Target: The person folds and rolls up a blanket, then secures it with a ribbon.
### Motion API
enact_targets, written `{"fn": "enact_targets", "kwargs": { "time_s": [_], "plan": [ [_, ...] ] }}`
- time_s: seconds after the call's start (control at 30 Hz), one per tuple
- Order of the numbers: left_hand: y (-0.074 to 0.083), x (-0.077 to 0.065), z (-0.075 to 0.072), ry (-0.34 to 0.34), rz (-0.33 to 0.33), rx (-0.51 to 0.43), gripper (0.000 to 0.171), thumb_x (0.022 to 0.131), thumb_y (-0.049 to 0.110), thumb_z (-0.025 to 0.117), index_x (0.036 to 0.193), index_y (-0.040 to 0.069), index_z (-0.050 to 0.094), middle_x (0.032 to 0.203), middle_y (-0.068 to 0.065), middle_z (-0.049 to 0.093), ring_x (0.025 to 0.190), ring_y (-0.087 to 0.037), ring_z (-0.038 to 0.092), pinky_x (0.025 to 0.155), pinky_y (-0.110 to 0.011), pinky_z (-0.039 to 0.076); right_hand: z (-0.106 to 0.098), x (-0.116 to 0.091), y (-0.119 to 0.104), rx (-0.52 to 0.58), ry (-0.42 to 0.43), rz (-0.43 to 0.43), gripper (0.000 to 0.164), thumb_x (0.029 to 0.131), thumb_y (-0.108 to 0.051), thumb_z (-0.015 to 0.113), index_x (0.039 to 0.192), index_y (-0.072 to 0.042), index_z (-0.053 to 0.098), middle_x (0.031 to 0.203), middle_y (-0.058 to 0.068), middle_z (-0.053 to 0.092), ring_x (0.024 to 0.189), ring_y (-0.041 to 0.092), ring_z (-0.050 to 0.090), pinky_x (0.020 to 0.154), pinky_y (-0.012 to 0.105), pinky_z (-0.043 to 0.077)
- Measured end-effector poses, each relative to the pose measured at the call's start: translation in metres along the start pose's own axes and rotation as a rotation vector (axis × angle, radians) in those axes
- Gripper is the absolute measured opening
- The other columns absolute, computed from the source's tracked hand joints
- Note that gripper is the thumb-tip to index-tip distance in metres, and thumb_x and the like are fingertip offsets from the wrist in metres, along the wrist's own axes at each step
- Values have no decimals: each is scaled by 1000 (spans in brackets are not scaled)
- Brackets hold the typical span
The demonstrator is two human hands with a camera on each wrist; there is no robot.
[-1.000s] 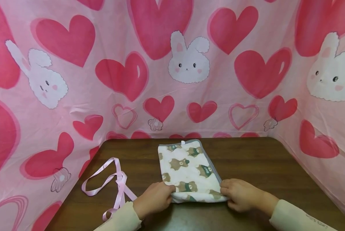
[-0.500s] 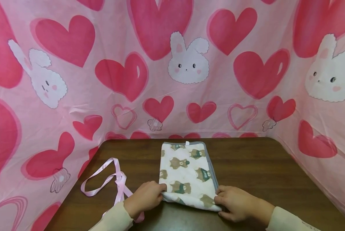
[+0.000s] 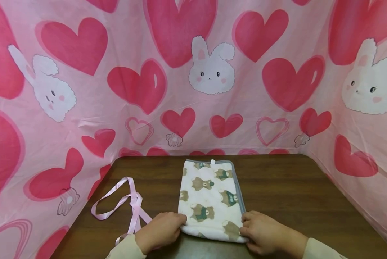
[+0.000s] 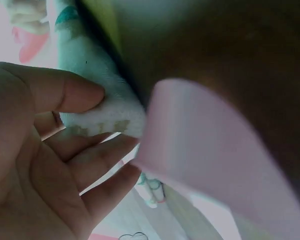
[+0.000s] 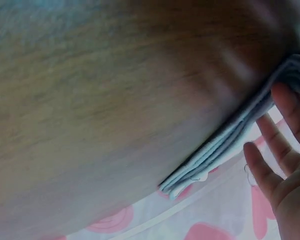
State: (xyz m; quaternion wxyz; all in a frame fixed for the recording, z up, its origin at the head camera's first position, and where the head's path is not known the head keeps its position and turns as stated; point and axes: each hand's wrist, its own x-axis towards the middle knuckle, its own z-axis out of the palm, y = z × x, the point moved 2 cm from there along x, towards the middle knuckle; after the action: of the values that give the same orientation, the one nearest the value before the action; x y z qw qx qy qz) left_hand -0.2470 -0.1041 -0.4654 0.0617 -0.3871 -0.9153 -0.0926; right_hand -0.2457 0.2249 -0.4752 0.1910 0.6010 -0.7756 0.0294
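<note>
A folded white blanket (image 3: 209,201) with brown bears and grey edging lies flat on the table in the head view. My left hand (image 3: 162,230) pinches its near left corner, and the left wrist view has the thumb (image 4: 80,92) on top of the cloth with fingers below. At the near right corner, my right hand (image 3: 266,232) holds the blanket's side. The right wrist view has the stacked grey edges (image 5: 225,137) against those fingers, two of them fairly straight; the thumb is hidden there. A small white tag (image 3: 213,162) sits on the far edge.
A loose pink ribbon (image 3: 135,205) lies left of the blanket, its near end passing by the left hand; it looms large in the left wrist view. Pink heart-and-rabbit cloth (image 3: 209,100) encloses the brown table (image 3: 277,180) at the back and sides.
The blanket has turned straighter and come slightly nearer, its raised near edge now lower and flatter. Both hands have moved toward the body with it, the left also a little leftward.
</note>
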Motion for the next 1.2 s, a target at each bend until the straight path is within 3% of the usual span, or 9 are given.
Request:
{"fn": "enact_targets", "kwargs": {
  "time_s": [0.23, 0.37, 0.47, 0.57, 0.7, 0.83, 0.9, 1.03, 1.2],
  "plan": [
    [8, -5, 6, 135, 131, 172, 29, 65, 8, 75, 85, 18, 58, 77, 10, 58, 62, -11, 57, 53, -30, 44, 2, -2, -7, -16, 10, 15, 40, 72, -27, 78, 106, -14, 61, 98, -6, 51, 90, 10, 50, 80, 28, 46],
    [17, 0, 12, 200, 220, 368, 26, 62, 14, 77, 78, 15, 55, 73, 4, 57, 60, -13, 55, 55, -29, 43, 3, -2, -13, -63, 14, -9, 27, 93, -18, 46, 113, -7, 62, 105, -1, 59, 95, 13, 56, 81, 27, 49],
    [24, 3, 17, 216, 273, 554, 19, 66, 18, 72, 75, 14, 56, 67, 1, 55, 55, -14, 53, 54, -29, 41, 6, 0, -18, -154, -3, 1, 51, 101, -17, 15, 110, -5, 63, 101, 2, 62, 90, 14, 59, 73, 25, 51],
    [30, 5, 18, 210, 311, 687, 11, 70, 18, 64, 72, 14, 54, 61, 2, 51, 50, -12, 48, 48, -28, 38, 6, 2, -24, -244, -8, -7, 60, 100, -10, 5, 106, -3, 64, 97, 5, 65, 85, 14, 62, 66, 22, 52],
    [31, 4, 4, 151, 265, 571, 13, 69, 15, 67, 71, 16, 54, 58, 5, 49, 47, -11, 47, 42, -30, 36, -8, 6, -21, -212, 40, -6, 56, 97, -9, 8, 102, -5, 63, 88, 0, 65, 76, 9, 62, 60, 20, 50],
    [23, 13, -31, 151, 188, 378, 18, 72, 13, 73, 75, 16, 55, 63, 5, 55, 50, -14, 54, 44, -33, 39, -44, 13, -3, -123, 92, 72, 25, 87, -6, 44, 103, -8, 64, 85, -5, 63, 72, 7, 61, 58, 23, 50],
    [17, 22, -52, 176, 181, 322, 16, 74, 11, 71, 77, 16, 57, 68, 4, 59, 53, -16, 57, 46, -34, 42, -64, 19, 11, -94, 82, 129, 28, 77, -4, 59, 105, -8, 65, 86, -6, 63, 72, 7, 62, 59, 25, 51],
    [-2, 47, -90, 182, 182, 201, 13, 75, 7, 67, 81, 16, 61, 72, 8, 60, 57, -13, 56, 52, -33, 46, -100, 38, 42, 49, -43, 257, 36, 73, -1, 66, 108, -8, 68, 92, -5, 67, 76, 5, 62, 65, 29, 53],
    [-27, 79, -125, 35, 125, 16, 16, 78, 3, 65, 82, 18, 66, 68, 12, 55, 59, -8, 46, 56, -26, 43, -127, 61, 78, 237, -278, 400, 38, 79, 3, 59, 113, -12, 69, 99, -7, 67, 77, 5, 55, 68, 29, 50]
  ]
}}
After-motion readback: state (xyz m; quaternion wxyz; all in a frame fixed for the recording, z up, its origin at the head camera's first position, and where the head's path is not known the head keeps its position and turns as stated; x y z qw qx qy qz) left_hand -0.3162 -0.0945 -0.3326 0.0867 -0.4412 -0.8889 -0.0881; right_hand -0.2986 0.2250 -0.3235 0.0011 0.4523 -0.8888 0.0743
